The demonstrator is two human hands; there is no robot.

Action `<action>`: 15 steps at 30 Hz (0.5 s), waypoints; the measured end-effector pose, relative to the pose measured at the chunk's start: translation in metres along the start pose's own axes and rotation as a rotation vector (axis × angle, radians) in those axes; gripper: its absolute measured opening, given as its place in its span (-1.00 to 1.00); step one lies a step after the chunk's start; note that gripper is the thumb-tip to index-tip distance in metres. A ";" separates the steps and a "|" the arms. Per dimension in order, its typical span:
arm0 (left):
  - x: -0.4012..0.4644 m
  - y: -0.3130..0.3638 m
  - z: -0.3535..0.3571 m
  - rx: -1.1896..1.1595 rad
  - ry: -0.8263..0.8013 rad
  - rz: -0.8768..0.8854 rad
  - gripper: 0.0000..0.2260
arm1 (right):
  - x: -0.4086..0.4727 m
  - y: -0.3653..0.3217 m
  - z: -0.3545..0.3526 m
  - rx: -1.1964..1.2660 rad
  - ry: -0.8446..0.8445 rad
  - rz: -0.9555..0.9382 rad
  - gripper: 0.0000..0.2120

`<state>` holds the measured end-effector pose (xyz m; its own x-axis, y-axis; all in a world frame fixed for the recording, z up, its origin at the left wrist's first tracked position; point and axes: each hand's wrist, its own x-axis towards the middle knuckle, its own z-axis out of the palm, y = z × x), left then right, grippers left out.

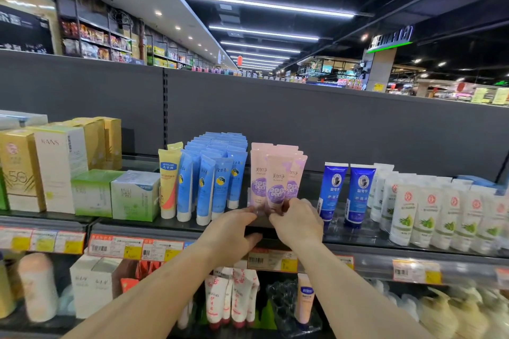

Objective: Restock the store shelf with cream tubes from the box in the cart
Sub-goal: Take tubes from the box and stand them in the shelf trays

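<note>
On the upper shelf [170, 224], front edge | pink cream tubes [276, 173] upright between blue tubes [214, 173] and dark-blue tubes [345, 192], open gap to the right | left hand [234, 224] and right hand [296, 221] both pinch the front tube's base.

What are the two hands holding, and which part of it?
Both the left hand and the right hand pinch the bottom, cap end of the front pink cream tube, which stands upright on the shelf.
</note>
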<state>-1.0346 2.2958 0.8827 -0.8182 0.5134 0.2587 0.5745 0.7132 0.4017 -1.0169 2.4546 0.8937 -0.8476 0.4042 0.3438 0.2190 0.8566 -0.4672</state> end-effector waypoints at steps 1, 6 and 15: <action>0.000 0.000 -0.001 -0.009 -0.001 0.001 -0.55 | 0.000 -0.001 -0.001 -0.013 -0.014 -0.001 -0.71; 0.000 0.002 -0.001 -0.009 -0.004 -0.003 -0.54 | 0.003 -0.001 -0.005 -0.113 -0.030 -0.013 -0.66; 0.001 -0.002 0.002 0.007 -0.002 0.003 -0.53 | -0.004 0.009 -0.005 -0.038 -0.006 -0.057 -0.69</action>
<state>-1.0366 2.2953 0.8805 -0.8162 0.5166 0.2586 0.5774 0.7145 0.3950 -1.0092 2.4618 0.8921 -0.8621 0.3526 0.3640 0.1886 0.8899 -0.4155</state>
